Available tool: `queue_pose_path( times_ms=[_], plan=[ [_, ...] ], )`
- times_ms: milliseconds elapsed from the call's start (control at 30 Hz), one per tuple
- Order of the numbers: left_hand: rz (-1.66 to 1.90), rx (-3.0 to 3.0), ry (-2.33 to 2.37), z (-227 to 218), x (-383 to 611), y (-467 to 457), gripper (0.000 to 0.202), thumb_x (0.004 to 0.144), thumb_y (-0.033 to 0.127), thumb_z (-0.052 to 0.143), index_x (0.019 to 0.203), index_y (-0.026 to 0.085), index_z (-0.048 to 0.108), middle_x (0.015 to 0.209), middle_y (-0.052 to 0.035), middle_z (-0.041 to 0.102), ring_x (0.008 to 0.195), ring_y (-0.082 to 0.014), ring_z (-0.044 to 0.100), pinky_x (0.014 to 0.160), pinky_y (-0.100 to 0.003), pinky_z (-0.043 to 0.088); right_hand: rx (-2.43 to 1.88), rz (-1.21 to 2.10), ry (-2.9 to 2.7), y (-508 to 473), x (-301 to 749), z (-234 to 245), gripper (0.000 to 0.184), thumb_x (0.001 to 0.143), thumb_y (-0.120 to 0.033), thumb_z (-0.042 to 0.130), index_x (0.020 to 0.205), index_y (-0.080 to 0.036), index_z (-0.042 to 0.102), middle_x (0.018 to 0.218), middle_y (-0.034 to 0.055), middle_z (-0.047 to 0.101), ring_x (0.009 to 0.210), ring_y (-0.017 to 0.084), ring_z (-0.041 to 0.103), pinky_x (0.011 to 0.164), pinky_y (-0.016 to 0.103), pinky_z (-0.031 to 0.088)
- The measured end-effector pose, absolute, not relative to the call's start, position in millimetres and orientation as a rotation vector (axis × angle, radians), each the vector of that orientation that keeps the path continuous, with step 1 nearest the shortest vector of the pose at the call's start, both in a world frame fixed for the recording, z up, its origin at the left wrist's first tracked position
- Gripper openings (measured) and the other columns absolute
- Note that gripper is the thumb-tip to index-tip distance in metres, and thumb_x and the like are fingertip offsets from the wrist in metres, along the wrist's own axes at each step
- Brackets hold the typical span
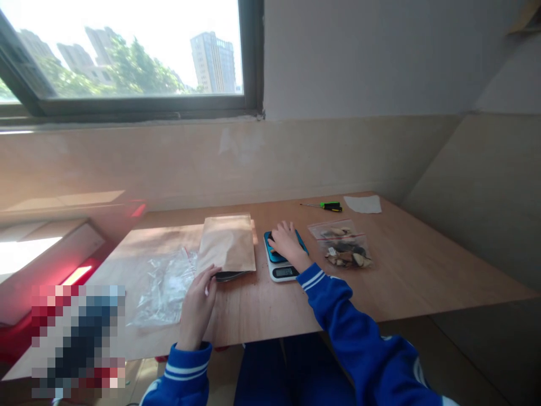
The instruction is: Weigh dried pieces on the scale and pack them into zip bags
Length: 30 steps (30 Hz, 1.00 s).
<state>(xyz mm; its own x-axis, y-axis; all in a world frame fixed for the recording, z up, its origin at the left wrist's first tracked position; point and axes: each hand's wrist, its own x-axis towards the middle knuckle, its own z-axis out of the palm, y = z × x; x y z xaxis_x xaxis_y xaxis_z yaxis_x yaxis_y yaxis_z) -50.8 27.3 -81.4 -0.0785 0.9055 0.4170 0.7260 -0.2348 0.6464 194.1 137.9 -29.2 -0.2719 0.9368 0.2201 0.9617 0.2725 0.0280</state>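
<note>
A brown kraft paper bag (pixel 228 242) lies flat on the table, its dark-lined mouth turned toward me and slightly parted. My left hand (pixel 200 299) grips the near left corner of that mouth between thumb and fingers. To the right of the bag is a white kitchen scale (pixel 274 272) with a blue platform and a small lit display, whose digits are too small to read. Over the platform, my right hand (pixel 286 242) has its fingers curled down on dark and brownish pieces. The hand mostly hides these pieces, so their kind is unclear.
Zip bags with brown dried pieces (pixel 349 254) lie right of the scale. Behind them are screwdrivers (pixel 332 206) and a white paper sheet (pixel 363 204). Crumpled clear plastic (pixel 164 290) lies left of the paper bag. A blurred-out patch covers the lower left.
</note>
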Motion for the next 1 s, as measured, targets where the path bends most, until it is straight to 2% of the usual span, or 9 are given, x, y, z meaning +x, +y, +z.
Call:
queue_pose_path(
  times_ms=[100, 200, 300, 400, 500, 600, 733, 867, 1000],
  plan=[
    [1.279, 1.922, 1.894, -90, -59, 13, 0.035, 0.088, 0.026, 0.036, 0.113, 0.019, 0.059, 0.123, -0.0104, 0.061, 0.120, -0.0243, 0.053, 0.102, -0.044, 0.041, -1.711, -0.227, -2.273, 116, 204, -22, 0.027, 0.091, -0.026, 0.048, 0.105, -0.012, 0.065, 0.122, 0.0198, 0.057, 0.119, 0.033, 0.044, 0.099, 0.050, 0.031],
    [1.304, 1.855, 1.980, -98, -68, 7, 0.034, 0.085, 0.024, 0.034, 0.108, 0.017, 0.058, 0.112, -0.0125, 0.062, 0.110, -0.0262, 0.057, 0.098, -0.046, 0.044, -1.555, -0.058, -2.087, 83, 211, -22, 0.022, 0.092, -0.027, 0.047, 0.101, -0.019, 0.066, 0.118, 0.0132, 0.059, 0.116, 0.029, 0.045, 0.096, 0.048, 0.034],
    [1.280, 1.789, 2.017, -105, -72, 11, 0.037, 0.084, 0.035, 0.039, 0.109, 0.014, 0.056, 0.110, -0.0152, 0.059, 0.107, -0.0293, 0.057, 0.096, -0.048, 0.045, -1.421, 0.148, -1.988, 47, 213, -33, 0.019, 0.093, -0.028, 0.047, 0.096, -0.024, 0.066, 0.118, 0.0083, 0.058, 0.116, 0.027, 0.045, 0.097, 0.047, 0.033],
    [1.249, 1.669, 2.068, -110, -74, 18, 0.060, 0.079, 0.052, 0.047, 0.121, 0.009, 0.048, 0.115, -0.0186, 0.054, 0.100, -0.0315, 0.059, 0.088, -0.050, 0.049, -1.384, 0.293, -1.934, 18, 214, -48, 0.018, 0.093, -0.026, 0.048, 0.095, -0.025, 0.066, 0.117, 0.0070, 0.058, 0.116, 0.025, 0.045, 0.099, 0.047, 0.033],
    [1.193, 1.676, 2.132, -113, -76, 20, 0.072, 0.071, 0.059, 0.052, 0.120, 0.006, 0.048, 0.109, -0.0185, 0.055, 0.097, -0.0334, 0.059, 0.087, -0.051, 0.048, -1.373, 0.367, -1.893, 1, 215, -54, 0.020, 0.093, -0.023, 0.047, 0.094, -0.024, 0.066, 0.114, 0.0072, 0.059, 0.113, 0.024, 0.047, 0.100, 0.046, 0.034],
    [1.108, 1.679, 2.179, -109, -79, 17, 0.058, 0.074, 0.058, 0.047, 0.105, 0.010, 0.055, 0.096, -0.0156, 0.060, 0.094, -0.0327, 0.060, 0.085, -0.048, 0.048, -1.325, 0.469, -1.918, -9, 216, -48, 0.021, 0.094, -0.021, 0.045, 0.095, -0.022, 0.066, 0.111, 0.0073, 0.060, 0.112, 0.023, 0.048, 0.099, 0.044, 0.037],
    [0.981, 1.547, 2.263, -97, -90, 15, 0.035, 0.079, 0.048, 0.042, 0.084, 0.018, 0.059, 0.085, -0.0128, 0.066, 0.087, -0.0305, 0.063, 0.080, -0.043, 0.048, -1.253, 0.622, -1.954, -20, 211, -32, 0.021, 0.094, -0.019, 0.044, 0.097, -0.021, 0.065, 0.110, 0.0063, 0.061, 0.112, 0.020, 0.051, 0.099, 0.040, 0.040],
    [1.010, 1.296, 2.500, -78, -100, 15, 0.033, 0.079, 0.042, 0.045, 0.089, 0.017, 0.063, 0.082, -0.0131, 0.068, 0.087, -0.0335, 0.064, 0.081, -0.046, 0.048, -1.123, 0.823, -2.096, -31, 203, -24, 0.020, 0.092, -0.017, 0.047, 0.098, -0.020, 0.066, 0.100, 0.0046, 0.067, 0.102, 0.019, 0.058, 0.096, 0.036, 0.043],
    [1.371, 1.123, 2.544, -52, -72, 7, 0.037, 0.082, 0.043, 0.048, 0.102, 0.016, 0.065, 0.092, -0.0119, 0.070, 0.092, -0.0303, 0.066, 0.090, -0.047, 0.047, -1.031, 1.074, -2.089, -38, 189, -21, 0.021, 0.089, -0.016, 0.050, 0.099, -0.021, 0.067, 0.099, 0.0032, 0.069, 0.097, 0.017, 0.064, 0.091, 0.029, 0.048]
  ],
)
